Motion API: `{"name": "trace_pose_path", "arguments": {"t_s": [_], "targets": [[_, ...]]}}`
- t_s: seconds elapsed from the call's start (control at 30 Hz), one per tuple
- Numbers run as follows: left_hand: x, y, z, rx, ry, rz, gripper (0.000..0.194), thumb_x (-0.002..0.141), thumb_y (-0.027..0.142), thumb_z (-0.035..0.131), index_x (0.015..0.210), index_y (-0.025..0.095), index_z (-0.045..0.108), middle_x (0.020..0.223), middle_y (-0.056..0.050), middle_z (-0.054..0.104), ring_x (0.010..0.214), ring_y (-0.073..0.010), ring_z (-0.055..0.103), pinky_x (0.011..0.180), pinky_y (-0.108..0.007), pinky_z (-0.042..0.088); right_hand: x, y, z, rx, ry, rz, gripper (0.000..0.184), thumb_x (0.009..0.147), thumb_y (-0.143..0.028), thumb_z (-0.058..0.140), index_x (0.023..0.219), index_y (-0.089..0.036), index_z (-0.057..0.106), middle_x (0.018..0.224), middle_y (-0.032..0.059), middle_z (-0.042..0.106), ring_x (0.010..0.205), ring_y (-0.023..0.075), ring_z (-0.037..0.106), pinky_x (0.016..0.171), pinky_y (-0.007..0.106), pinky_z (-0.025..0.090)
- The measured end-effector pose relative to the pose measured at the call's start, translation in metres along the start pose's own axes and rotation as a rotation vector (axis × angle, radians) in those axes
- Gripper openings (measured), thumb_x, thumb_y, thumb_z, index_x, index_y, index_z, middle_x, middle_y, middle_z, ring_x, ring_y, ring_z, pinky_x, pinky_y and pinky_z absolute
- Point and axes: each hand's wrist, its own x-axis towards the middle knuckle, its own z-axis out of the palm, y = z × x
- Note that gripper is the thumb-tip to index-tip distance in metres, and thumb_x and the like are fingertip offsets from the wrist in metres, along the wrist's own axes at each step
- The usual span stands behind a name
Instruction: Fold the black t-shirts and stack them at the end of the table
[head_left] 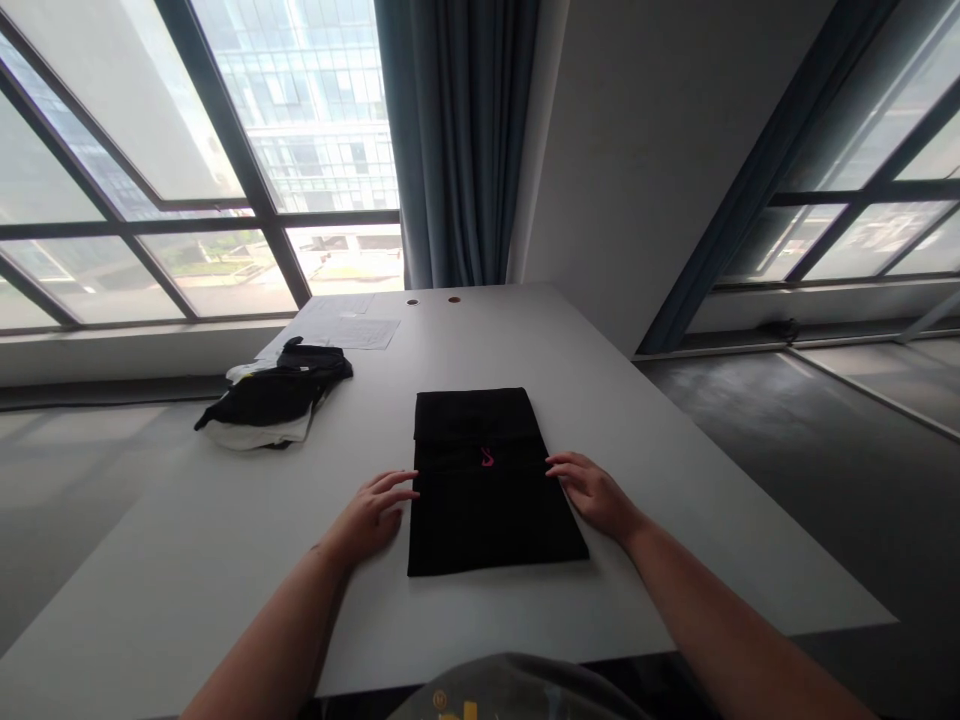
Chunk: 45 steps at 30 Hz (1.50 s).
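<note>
Our left hand (369, 515) and right hand (596, 497) are open, fingers loosely spread at the side edges of the folded black garment (491, 515), which lies flat on the white table (480, 625) before us. If our fingertips push inward unevenly, the upper layer could ruck up or skew, because nothing visible pins its middle.

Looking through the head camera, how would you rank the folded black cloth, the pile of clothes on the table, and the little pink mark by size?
Largest to smallest, as they look:
1. Folded black cloth
2. Pile of clothes
3. Pink mark
The pile lies farther away, so its true size is unsure.
</note>
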Motion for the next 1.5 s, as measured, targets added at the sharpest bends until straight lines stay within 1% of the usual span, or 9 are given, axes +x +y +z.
{"name": "trace_pose_path", "arguments": {"t_s": [0.17,0.43,0.6,0.7,0.8,0.9,1.1,1.33,1.5], "targets": [[-0.01,0.014,0.005,0.038,-0.039,0.022,0.054,0.099,0.021,0.051,0.152,0.031,0.052,0.159,-0.006,0.051,0.146,-0.0258,0.048,0.119,-0.049,0.044,-0.012,-0.013,0.001,-0.031,-0.054,-0.019,0.029,0.098,-0.017,0.05,0.113,-0.026,0.073,0.136,0.0087,0.067,0.129,0.0255,0.061,0.111,0.048,0.051],[-0.012,0.013,0.01,0.116,-0.108,0.002,0.058,0.092,0.019,0.058,0.148,0.033,0.057,0.158,-0.005,0.052,0.146,-0.03,0.047,0.119,-0.054,0.043,-0.037,-0.019,-0.01,-0.067,-0.23,0.03,0.035,0.104,-0.036,0.054,0.134,-0.027,0.069,0.153,0.0101,0.057,0.141,0.0296,0.053,0.12,0.054,0.042],[-0.02,0.017,0.004,0.129,-0.168,0.108,0.08,0.082,0.055,0.081,0.153,0.033,0.052,0.166,-0.009,0.041,0.152,-0.0386,0.036,0.118,-0.059,0.042,-0.051,-0.022,-0.02,-0.149,-0.417,-0.04,0.078,0.082,-0.059,0.081,0.151,-0.032,0.057,0.167,0.0108,0.039,0.153,0.04,0.035,0.123,0.062,0.033],[-0.028,0.025,0.007,0.199,-0.148,0.16,0.083,0.079,0.053,0.084,0.152,0.033,0.052,0.163,-0.01,0.045,0.15,-0.0381,0.04,0.119,-0.06,0.041,-0.058,-0.022,-0.018,-0.192,-0.339,-0.098,0.07,0.087,-0.045,0.08,0.151,-0.03,0.056,0.165,0.0119,0.042,0.151,0.0364,0.039,0.121,0.057,0.04],[-0.031,0.033,0.013,0.276,-0.04,0.216,0.057,0.088,0.025,0.071,0.144,0.029,0.059,0.151,-0.008,0.059,0.144,-0.0295,0.05,0.12,-0.053,0.041,-0.062,-0.025,-0.014,-0.212,-0.171,-0.206,0.053,0.096,-0.018,0.065,0.147,-0.028,0.06,0.159,0.0113,0.05,0.146,0.0286,0.048,0.117,0.049,0.048],[-0.029,0.042,0.016,0.296,0.019,0.279,0.054,0.086,0.008,0.057,0.135,0.028,0.065,0.143,-0.005,0.066,0.138,-0.0234,0.056,0.123,-0.049,0.039,-0.062,-0.03,-0.01,-0.24,-0.084,-0.299,0.059,0.094,-0.002,0.052,0.145,-0.03,0.06,0.154,0.0086,0.057,0.141,0.0242,0.054,0.114,0.046,0.052],[-0.016,0.051,0.019,0.208,-0.101,0.257,0.051,0.081,0.017,0.063,0.131,0.028,0.065,0.141,-0.007,0.067,0.134,-0.0277,0.059,0.123,-0.055,0.038,-0.057,-0.034,-0.009,-0.219,-0.096,-0.285,0.065,0.087,0.002,0.048,0.14,-0.031,0.063,0.15,0.0089,0.059,0.139,0.0267,0.056,0.111,0.051,0.054],[-0.011,0.058,0.036,0.222,0.01,0.205,0.043,0.079,0.011,0.059,0.119,0.025,0.065,0.131,-0.008,0.072,0.12,-0.028,0.068,0.106,-0.049,0.053,-0.052,-0.061,0.008,-0.241,-0.19,-0.341,0.056,0.086,-0.009,0.062,0.137,-0.031,0.064,0.143,0.0098,0.063,0.134,0.0301,0.058,0.124,0.068,0.026],[-0.005,0.052,0.038,0.153,0.078,0.138,0.036,0.081,0.012,0.056,0.114,0.024,0.064,0.132,-0.009,0.072,0.106,-0.0245,0.073,0.093,-0.042,0.059,-0.046,-0.074,0.026,-0.302,-0.163,-0.334,0.056,0.088,-0.002,0.052,0.133,-0.032,0.066,0.131,0.0078,0.069,0.124,0.0246,0.064,0.126,0.07,0.016]]}}
